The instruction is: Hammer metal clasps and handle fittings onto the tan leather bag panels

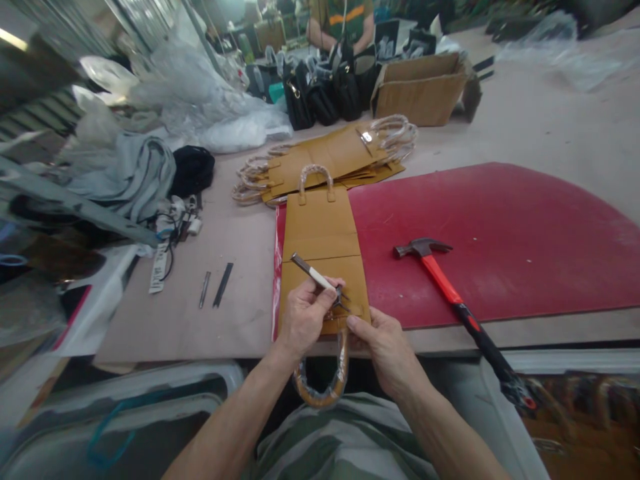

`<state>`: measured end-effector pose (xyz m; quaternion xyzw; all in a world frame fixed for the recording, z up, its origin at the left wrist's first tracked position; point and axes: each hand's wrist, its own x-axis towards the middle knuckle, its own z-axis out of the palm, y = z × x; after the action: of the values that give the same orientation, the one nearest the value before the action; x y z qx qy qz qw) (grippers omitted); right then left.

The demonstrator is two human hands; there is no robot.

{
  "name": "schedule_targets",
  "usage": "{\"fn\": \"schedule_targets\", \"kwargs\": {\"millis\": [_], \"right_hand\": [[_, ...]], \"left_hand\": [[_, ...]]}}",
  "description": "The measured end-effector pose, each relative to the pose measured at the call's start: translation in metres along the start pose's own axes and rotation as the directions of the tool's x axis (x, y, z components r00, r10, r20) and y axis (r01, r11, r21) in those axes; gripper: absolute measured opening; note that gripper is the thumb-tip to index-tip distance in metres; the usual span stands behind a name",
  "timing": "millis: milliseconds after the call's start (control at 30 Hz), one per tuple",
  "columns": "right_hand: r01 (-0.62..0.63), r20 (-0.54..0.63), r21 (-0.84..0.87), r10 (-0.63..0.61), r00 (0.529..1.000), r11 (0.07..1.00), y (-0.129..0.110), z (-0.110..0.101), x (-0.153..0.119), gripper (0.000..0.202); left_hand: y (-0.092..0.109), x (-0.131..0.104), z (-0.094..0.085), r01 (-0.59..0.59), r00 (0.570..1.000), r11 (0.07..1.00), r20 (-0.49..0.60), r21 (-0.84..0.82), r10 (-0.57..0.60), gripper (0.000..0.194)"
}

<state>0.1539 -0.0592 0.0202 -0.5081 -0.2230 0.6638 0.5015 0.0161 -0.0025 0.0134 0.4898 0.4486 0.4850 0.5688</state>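
Observation:
A tan bag panel (323,230) lies flat before me, with a plastic-wrapped handle (315,170) at its far end and another wrapped handle (320,400) hanging over the table edge. My left hand (305,317) is closed on a pen-like tool (313,271) with a white barrel and a silver end, tilted up to the left. Dark thin prongs show by the fingertips, over the panel's near part; whether they belong to the tool I cannot tell. My right hand (390,343) pinches the panel's near right edge, thumb on top beside the handle's base.
A claw hammer (443,277) lies on the red mat (500,233) to the right. Left are a metal rod (205,290) and a dark strip (223,285). Beyond lie stacked tan panels (325,160), black bags (320,93), a cardboard box (420,90) and a person (343,23).

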Motion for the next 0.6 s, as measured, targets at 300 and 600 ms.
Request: {"fn": "schedule_targets", "kwargs": {"millis": [300,600], "right_hand": [[0.023,0.037,0.062,-0.025,0.999,0.998,0.0084,-0.0047,0.0062,0.036],[0.019,0.087,0.070,-0.025,0.996,0.997,0.0100,-0.0061,0.0066,0.031]], "left_hand": [[-0.0019,0.0001,-0.0059,-0.012,1.000,1.000,0.009,-0.027,0.012,0.027],[0.0017,-0.0043,-0.0100,0.026,0.999,1.000,0.030,0.012,-0.027,0.031]]}}
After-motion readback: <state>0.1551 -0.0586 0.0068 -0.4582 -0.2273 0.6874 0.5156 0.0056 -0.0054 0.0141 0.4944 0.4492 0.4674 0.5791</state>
